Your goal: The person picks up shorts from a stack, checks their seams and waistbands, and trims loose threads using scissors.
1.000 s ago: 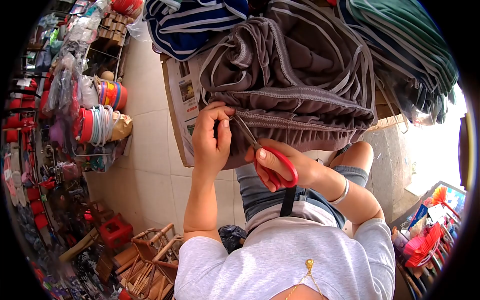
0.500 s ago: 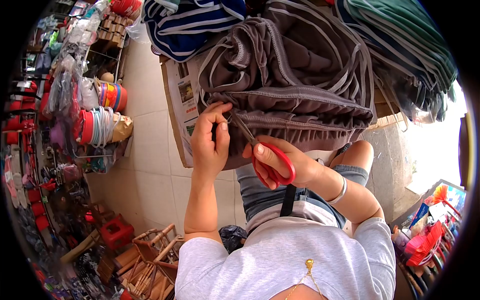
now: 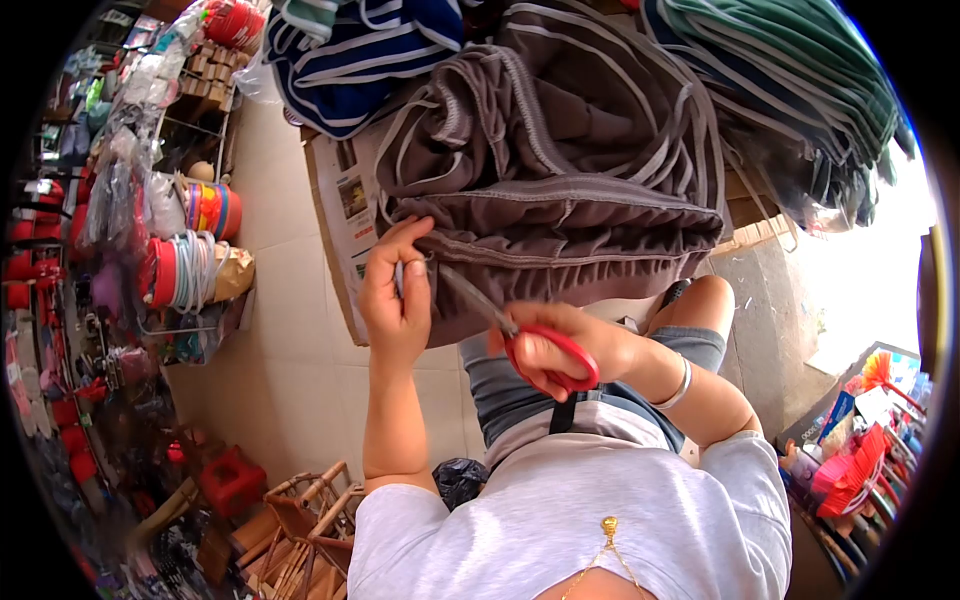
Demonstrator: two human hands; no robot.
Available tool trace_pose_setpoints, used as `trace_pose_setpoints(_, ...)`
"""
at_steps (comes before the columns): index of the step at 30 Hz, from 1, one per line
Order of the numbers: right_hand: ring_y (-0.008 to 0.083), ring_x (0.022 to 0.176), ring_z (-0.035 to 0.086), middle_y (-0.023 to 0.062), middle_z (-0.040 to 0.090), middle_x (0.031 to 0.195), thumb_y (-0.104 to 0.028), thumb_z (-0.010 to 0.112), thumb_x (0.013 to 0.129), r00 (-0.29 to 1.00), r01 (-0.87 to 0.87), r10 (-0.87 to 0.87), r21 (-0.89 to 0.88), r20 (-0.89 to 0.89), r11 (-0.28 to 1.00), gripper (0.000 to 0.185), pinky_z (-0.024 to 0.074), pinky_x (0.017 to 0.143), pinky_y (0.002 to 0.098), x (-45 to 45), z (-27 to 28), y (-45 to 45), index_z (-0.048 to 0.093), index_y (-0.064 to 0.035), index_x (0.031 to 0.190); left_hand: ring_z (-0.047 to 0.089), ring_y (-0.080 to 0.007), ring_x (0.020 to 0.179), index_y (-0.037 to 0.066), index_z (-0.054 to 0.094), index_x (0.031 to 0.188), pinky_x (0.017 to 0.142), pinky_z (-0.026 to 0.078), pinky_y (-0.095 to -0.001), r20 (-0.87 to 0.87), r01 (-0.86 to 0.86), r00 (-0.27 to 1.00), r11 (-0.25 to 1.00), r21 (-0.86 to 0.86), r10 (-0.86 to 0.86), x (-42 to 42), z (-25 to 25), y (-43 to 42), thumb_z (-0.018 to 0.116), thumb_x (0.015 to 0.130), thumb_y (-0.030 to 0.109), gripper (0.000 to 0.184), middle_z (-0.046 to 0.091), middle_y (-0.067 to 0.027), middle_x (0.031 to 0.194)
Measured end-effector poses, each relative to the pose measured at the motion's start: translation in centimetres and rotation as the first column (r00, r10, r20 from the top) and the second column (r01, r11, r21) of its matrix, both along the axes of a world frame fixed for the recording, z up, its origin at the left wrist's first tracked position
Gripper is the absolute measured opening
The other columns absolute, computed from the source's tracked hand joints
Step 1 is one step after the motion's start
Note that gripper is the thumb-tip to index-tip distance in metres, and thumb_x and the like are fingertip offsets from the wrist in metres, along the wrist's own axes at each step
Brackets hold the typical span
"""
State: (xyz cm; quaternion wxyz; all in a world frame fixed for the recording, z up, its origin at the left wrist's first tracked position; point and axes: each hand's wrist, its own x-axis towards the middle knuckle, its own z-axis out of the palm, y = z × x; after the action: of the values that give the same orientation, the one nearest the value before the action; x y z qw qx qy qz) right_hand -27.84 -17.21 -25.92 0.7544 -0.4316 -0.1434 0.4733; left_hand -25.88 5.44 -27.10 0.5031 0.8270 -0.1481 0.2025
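Observation:
My right hand [image 3: 555, 350] is closed around the red handles of a pair of scissors [image 3: 550, 352]. Their blades point up and left, with the tip close to the fingers of my left hand [image 3: 400, 275]. That hand is bent in a pinch at the left end of the elastic waistband of a grey-brown garment [image 3: 590, 120]. Its fingertips touch the cloth; any thread between them is too fine to make out. The garment lies bunched, with pale piping and seams showing, and its waistband faces me.
Blue striped garments [image 3: 370, 60] lie behind on the left, and a stack of green and navy garments [image 3: 790, 70] on the right. Printed paper [image 3: 350, 190] lies under the pile. Crowded goods [image 3: 190, 270] line the left side; a bamboo chair [image 3: 310, 520] stands lower left.
The scissors have drawn back slightly from the waistband, down towards my body, and my right hand is blurred. My left hand stays at the garment's left corner. The whole view has shifted a little.

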Motion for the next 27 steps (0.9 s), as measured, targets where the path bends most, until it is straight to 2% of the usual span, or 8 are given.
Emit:
trace_pose_setpoints(5, 0.0053, 0.055, 0.051, -0.0002, 0.053, 0.069, -0.045, 0.064, 0.089, 0.949, -0.315, 0.314, -0.022, -0.035, 0.949, 0.052, 0.0405, 0.049, 0.0194, -2.6, -3.6, -4.1, 0.054, -0.0003, 0.114, 0.060, -0.0322, 0.104, 0.002, 0.052, 0.087, 0.093, 0.045, -0.0406, 0.133, 0.088, 0.988, 0.995, -0.036, -0.082, -1.5, 0.8, -3.4, 0.048, 0.085, -0.003, 0.006, 0.065, -0.0165, 0.106)
trace_pose_setpoints(9, 0.0059, 0.057, 0.050, 0.0000, 0.052, 0.073, -0.044, 0.059, 0.093, 0.977, -0.206, 0.198, -0.127, -0.074, 0.970, 0.047, 0.0426, 0.050, 0.0202, -6.4, -8.7, -5.4, 0.054, -0.0008, 0.111, 0.062, -0.0285, 0.099, 0.005, 0.052, 0.085, 0.093, 0.045, -0.0440, 0.110, 0.441, 0.883, 0.886, 0.146, -0.457, -3.4, 1.9, -9.8, 0.057, 0.082, 0.005, 0.006, 0.066, -0.0143, 0.099)
trace_pose_setpoints(13, 0.0069, 0.055, 0.051, 0.0005, 0.052, 0.071, -0.044, 0.060, 0.092, 0.992, -0.126, 0.121, -0.141, -0.042, 0.982, 0.045, 0.0423, 0.049, 0.0211, -9.0, -12.7, -5.9, 0.054, -0.0015, 0.107, 0.062, -0.0264, 0.100, 0.011, 0.059, 0.088, 0.092, 0.045, -0.0444, 0.072, 0.689, 0.718, 0.721, 0.067, -0.692, -5.1, -0.3, -17.7, 0.066, 0.072, 0.004, 0.018, 0.066, -0.0074, 0.104)
trace_pose_setpoints(16, 0.0077, 0.054, 0.051, 0.0010, 0.052, 0.069, -0.044, 0.060, 0.092, 0.997, -0.073, 0.072, -0.140, -0.012, 0.988, 0.044, 0.0420, 0.048, 0.0218, -10.0, -13.9, -6.6, 0.054, -0.0020, 0.104, 0.056, -0.0257, 0.113, 0.011, 0.063, 0.118, 0.099, 0.039, -0.0420, -0.065, 0.796, 0.603, 0.595, 0.110, -0.795, -5.9, -1.0, -21.6, 0.064, 0.071, -0.004, 0.048, 0.060, -0.0076, 0.122)
trace_pose_setpoints(19, 0.0085, 0.053, 0.051, 0.0014, 0.052, 0.068, -0.044, 0.061, 0.092, 1.000, -0.013, 0.016, -0.133, 0.017, 0.991, 0.043, 0.0418, 0.047, 0.0225, -10.6, -14.6, -7.2, 0.055, -0.0026, 0.101, 0.056, -0.0263, 0.114, 0.012, 0.060, 0.124, 0.100, 0.039, -0.0426, -0.061, 0.818, 0.560, 0.539, 0.202, -0.826, -6.6, -0.8, -23.4, 0.063, 0.071, -0.002, 0.054, 0.059, -0.0087, 0.124)
trace_pose_setpoints(21, 0.0091, 0.052, 0.051, 0.0017, 0.052, 0.067, -0.044, 0.061, 0.092, 0.999, 0.025, -0.022, -0.113, 0.032, 0.993, 0.043, 0.0416, 0.047, 0.0229, -10.7, -14.8, -7.3, 0.055, -0.0029, 0.099, 0.057, -0.0264, 0.113, 0.012, 0.065, 0.114, 0.100, 0.039, -0.0434, -0.107, 0.844, 0.529, 0.510, 0.165, -0.842, -6.7, -0.8, -23.5, 0.064, 0.074, 0.002, 0.041, 0.060, -0.0090, 0.124)
trace_pose_setpoints(24, 0.0099, 0.051, 0.051, 0.0021, 0.052, 0.066, -0.044, 0.062, 0.091, 0.996, 0.079, -0.075, -0.090, 0.045, 0.993, 0.042, 0.0413, 0.046, 0.0236, -10.9, -15.2, -7.1, 0.055, -0.0034, 0.096, 0.060, -0.0271, 0.107, 0.010, 0.067, 0.091, 0.094, 0.043, -0.0453, -0.068, 0.764, 0.639, 0.621, 0.176, -0.766, -6.3, -0.7, -22.6, 0.069, 0.079, 0.013, 0.012, 0.065, -0.0088, 0.112)
trace_pose_setpoints(27, 0.0107, 0.050, 0.051, 0.0025, 0.052, 0.065, -0.044, 0.062, 0.091, 0.992, 0.121, -0.118, -0.068, 0.054, 0.990, 0.041, 0.0411, 0.045, 0.0243, -11.0, -14.6, -7.4, 0.055, -0.0040, 0.093, 0.060, -0.0282, 0.107, 0.008, 0.067, 0.092, 0.093, 0.044, -0.0456, -0.035, 0.664, 0.734, 0.705, 0.248, -0.679, -4.9, 0.4, -20.2, 0.070, 0.080, 0.014, 0.013, 0.065, -0.0102, 0.111)
